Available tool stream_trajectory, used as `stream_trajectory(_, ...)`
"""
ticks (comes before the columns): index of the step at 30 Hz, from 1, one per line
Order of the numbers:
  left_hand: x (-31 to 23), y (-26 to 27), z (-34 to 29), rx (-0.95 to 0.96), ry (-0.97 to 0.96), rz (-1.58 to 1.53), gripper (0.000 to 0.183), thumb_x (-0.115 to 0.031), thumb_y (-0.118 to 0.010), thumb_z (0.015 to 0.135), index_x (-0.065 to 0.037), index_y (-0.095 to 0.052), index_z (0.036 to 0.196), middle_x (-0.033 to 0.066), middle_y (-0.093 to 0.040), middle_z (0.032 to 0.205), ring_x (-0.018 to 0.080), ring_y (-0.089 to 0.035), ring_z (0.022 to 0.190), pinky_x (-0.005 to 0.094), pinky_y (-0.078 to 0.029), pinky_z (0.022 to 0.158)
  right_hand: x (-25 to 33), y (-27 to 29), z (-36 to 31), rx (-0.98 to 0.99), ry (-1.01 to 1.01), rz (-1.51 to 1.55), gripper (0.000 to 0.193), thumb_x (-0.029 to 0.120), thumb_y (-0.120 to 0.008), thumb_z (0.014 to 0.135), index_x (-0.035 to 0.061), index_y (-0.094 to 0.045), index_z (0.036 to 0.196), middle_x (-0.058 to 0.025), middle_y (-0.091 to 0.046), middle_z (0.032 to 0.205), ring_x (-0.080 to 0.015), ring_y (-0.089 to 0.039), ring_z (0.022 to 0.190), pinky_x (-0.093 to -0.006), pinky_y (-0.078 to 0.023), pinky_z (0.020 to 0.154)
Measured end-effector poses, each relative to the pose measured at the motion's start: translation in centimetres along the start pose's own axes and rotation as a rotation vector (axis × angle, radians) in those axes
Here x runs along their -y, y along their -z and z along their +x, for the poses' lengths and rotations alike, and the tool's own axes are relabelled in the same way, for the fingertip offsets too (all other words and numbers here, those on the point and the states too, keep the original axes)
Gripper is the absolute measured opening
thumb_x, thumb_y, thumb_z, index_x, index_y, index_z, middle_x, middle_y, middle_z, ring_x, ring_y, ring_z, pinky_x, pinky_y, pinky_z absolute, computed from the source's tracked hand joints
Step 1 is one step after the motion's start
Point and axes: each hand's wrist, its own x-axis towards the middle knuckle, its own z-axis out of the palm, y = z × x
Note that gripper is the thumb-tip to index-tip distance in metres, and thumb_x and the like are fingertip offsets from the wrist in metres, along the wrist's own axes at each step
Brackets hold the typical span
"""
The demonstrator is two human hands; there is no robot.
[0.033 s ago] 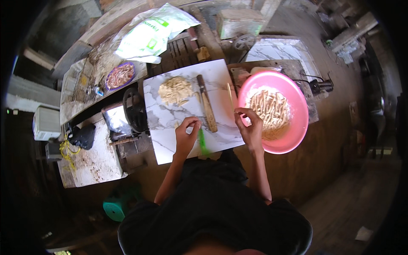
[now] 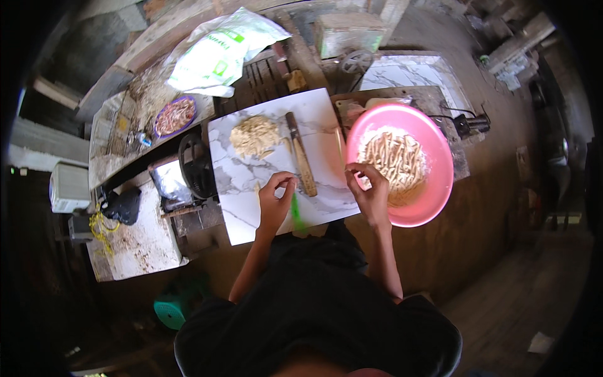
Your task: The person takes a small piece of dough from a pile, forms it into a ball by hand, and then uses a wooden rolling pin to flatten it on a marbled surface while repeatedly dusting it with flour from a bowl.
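Observation:
A marbled white board lies before me, with a heap of short pale pieces at its far left. Beside the heap, a long knife-like tool with a dark end and a tan length points toward me. My right hand pinches a thin pale stick at the board's right edge. Over the near part of the board, my left hand has thumb and fingertips together; what they hold cannot be made out. Just beside them is a blurred green strip. Floury pale strips fill a pink basin at right.
A white and green sack lies at the back left, near a purple-rimmed plate of reddish-pale pieces. Left of the board stand a black wheel and a black bag. A green stool is low at left.
The whole view has shifted slightly left. Both hands keep nearly the same pose; the stick in my right hand looks a little blurred and turned.

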Motion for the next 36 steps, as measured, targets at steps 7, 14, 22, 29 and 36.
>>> stream_trajectory(7,-2.4,-4.4,3.5,0.167,0.052,-0.201,0.013,-0.001,-0.057,0.078,0.002,-0.054,0.09,0.009,-0.061,0.083,0.0112,-0.058,0.076,0.0218,-0.044,0.07,-1.2,4.2,-1.9,0.036,-0.069,0.005,0.015,0.001,-0.061,0.071,-0.002,-0.06,0.085,-0.0106,-0.059,0.073,-0.0158,-0.058,0.068,-0.0271,-0.045,0.062)
stream_trajectory(14,-1.7,-9.7,6.4,0.184,-0.198,-0.124,0.017,-0.002,-0.061,0.075,0.001,-0.056,0.091,0.0082,-0.062,0.084,0.0157,-0.06,0.078,0.0249,-0.047,0.067,-4.7,7.5,0.3,-0.075,0.053,-0.222,0.011,0.003,-0.062,0.069,0.0015,-0.059,0.08,-0.0105,-0.06,0.077,-0.0229,-0.059,0.069,-0.031,-0.046,0.061)
stream_trajectory(22,3.7,-8.2,2.7,0.212,-0.272,0.645,0.014,-0.004,-0.059,0.071,-0.006,-0.058,0.085,0.0086,-0.059,0.089,0.0248,-0.054,0.084,0.0339,-0.04,0.076,-7.5,6.6,0.6,0.074,0.065,-0.256,0.01,0.005,-0.061,0.07,0.0033,-0.06,0.079,-0.0093,-0.06,0.075,-0.0255,-0.058,0.071,-0.0334,-0.046,0.063)
stream_trajectory(29,3.1,-6.5,1.2,0.078,-0.223,0.528,0.016,-0.003,-0.057,0.071,-0.007,-0.056,0.086,0.0065,-0.059,0.087,0.0253,-0.052,0.086,0.0355,-0.038,0.077,-7.3,2.9,1.7,0.289,0.11,-0.017,0.01,0.005,-0.061,0.07,0.0025,-0.059,0.08,-0.0106,-0.059,0.073,-0.0237,-0.058,0.069,-0.033,-0.046,0.062)
stream_trajectory(36,2.4,-6.5,0.7,0.054,-0.2,0.461,0.014,-0.001,-0.057,0.072,-0.005,-0.057,0.086,0.0091,-0.06,0.086,0.0257,-0.055,0.084,0.0343,-0.04,0.076,-8.1,2.6,-1.1,0.318,0.211,-0.139,0.012,0.006,-0.06,0.069,0.005,-0.059,0.081,-0.0091,-0.059,0.075,-0.0262,-0.057,0.071,-0.0355,-0.045,0.064)
